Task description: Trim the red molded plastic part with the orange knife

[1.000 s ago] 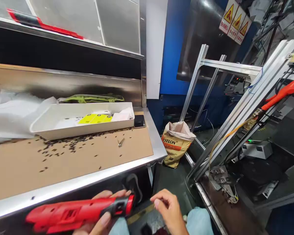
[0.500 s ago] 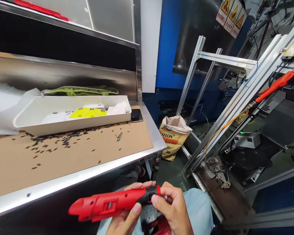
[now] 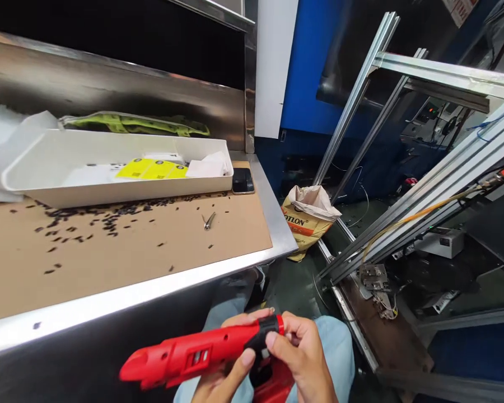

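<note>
A long red plastic part (image 3: 189,355) with a black end piece lies across my lap, below the steel table edge (image 3: 151,286). My left hand (image 3: 224,378) grips it from beneath, near the black end. My right hand (image 3: 300,358) pinches that black end with thumb and fingertips. Another red piece (image 3: 275,383) shows under my hands. A small metal tool (image 3: 209,220) lies on the brown cardboard mat (image 3: 121,252).
A white tray (image 3: 109,187) with yellow labels sits at the back of the mat, with a green part (image 3: 130,123) behind it and a dark phone (image 3: 242,181) to its right. Several black bits litter the mat. A paper sack (image 3: 308,221) and slanted aluminium rails (image 3: 407,210) stand to the right.
My right hand came onto the part's black end and now pinches it. The part shifted right, toward my lap's middle. My view moved closer to the table and down.
</note>
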The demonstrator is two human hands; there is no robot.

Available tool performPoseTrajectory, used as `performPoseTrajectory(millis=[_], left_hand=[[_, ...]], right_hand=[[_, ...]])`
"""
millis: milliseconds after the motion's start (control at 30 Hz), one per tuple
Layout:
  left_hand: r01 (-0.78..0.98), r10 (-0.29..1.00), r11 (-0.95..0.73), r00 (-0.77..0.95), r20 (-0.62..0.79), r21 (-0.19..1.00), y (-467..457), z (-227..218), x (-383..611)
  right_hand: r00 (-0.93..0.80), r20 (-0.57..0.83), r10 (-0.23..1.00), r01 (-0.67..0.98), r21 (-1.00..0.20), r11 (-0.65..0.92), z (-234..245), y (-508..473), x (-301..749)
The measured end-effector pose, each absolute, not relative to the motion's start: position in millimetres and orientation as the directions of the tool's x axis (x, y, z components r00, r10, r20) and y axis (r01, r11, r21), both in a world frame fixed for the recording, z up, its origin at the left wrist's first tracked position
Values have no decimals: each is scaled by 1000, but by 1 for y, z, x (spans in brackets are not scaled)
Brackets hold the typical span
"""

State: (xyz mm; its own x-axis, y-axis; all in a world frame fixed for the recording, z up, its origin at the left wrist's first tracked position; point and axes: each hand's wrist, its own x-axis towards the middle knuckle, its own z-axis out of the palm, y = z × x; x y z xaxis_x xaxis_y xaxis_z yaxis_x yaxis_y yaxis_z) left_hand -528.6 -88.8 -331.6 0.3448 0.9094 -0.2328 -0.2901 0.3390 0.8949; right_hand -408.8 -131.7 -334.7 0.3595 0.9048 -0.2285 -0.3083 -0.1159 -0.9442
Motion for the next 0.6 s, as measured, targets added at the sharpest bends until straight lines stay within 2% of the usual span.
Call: performPoseTrajectory(millis=[133,233,367,500,600], left_hand=[[-234,869,375,426,-252,897,-83,-338,-529],[-213,898,308,386,-210,927,-79,-340,-531],[-118,912,122,406,-65,985,-71,-343,-534],[-191,933,-123,311,179,974,-66,-345,-526],[-185,964,-108,219,148,977,-69,-340,-518]], right_hand=[[344,-243,907,-280,-948,-148,-333,-126,-403],[327,-256,910,-261,-950,-173,-331,-122,-397],[320,-257,912,-258,-950,-177,-332,-117,-392],[341,-221,914,-242,-960,-142,-339,-111,-392],[300,-230,926,-271,-951,-148,-340,-110,-392]])
